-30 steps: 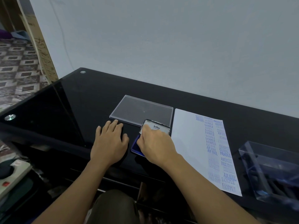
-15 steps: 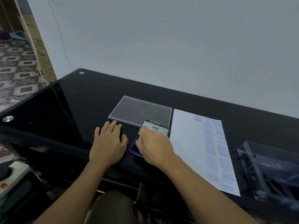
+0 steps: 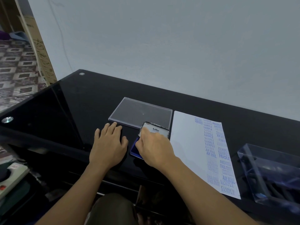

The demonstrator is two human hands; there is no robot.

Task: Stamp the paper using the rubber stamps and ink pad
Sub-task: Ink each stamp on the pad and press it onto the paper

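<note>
At the black table's (image 3: 65,119) near edge we count one ink pad (image 3: 135,149), lid (image 3: 156,129) raised, and one stamped paper (image 3: 186,143) just right. Our right hand (image 3: 155,147) curls over the ink pad; we cannot tell what it grips. Our left hand (image 3: 108,146) lies flat, fingers straight.

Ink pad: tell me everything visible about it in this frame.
The ink pad is a small flat case lying open on the black table. Its blue base shows at the near left; its lid, white with an Artline label, tilts up at the far side. The right hand covers most of the base, a fingertip at the lid. The paper lies just right of it. Whether the hand holds anything is hidden.
</note>
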